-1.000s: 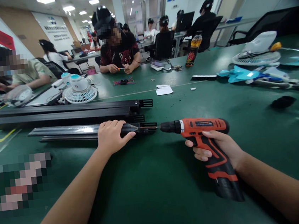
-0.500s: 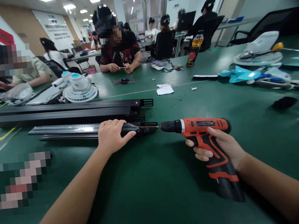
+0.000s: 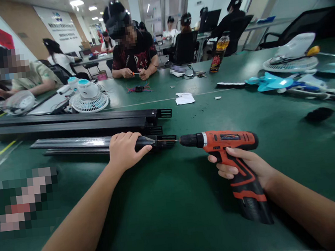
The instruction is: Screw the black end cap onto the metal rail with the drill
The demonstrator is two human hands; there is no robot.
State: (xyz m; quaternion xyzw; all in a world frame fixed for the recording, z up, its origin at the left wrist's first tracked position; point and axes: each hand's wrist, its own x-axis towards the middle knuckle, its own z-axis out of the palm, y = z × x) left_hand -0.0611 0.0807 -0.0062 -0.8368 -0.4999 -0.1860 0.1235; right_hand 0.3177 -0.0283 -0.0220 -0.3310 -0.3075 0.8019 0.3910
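My right hand (image 3: 240, 163) is wrapped round the handle of an orange and black cordless drill (image 3: 231, 138), its thumb along the side of the body. The drill points left, and its thin bit reaches into the slotted end piece (image 3: 167, 140) of a long black profile (image 3: 73, 144). Where the tip ends inside that piece I cannot see. My left hand (image 3: 126, 149) is closed over the profile near this end, pressing it on the green table (image 3: 165, 213). A second thin dark strip (image 3: 77, 152) lies along the profile's near side.
More long black profiles (image 3: 66, 128) lie just beyond. Fan parts (image 3: 89, 97) stand at the back left, with blue fan blades (image 3: 270, 82) at the right. A bottle (image 3: 220, 54), paper scraps (image 3: 184, 98) and a wire bundle (image 3: 139, 89) lie farther back. A person (image 3: 134, 53) sits opposite.
My right thumb has shifted slightly left on the drill. Both hands keep their hold, and the drill and profile stay nearly in place. The view has tilted slightly.
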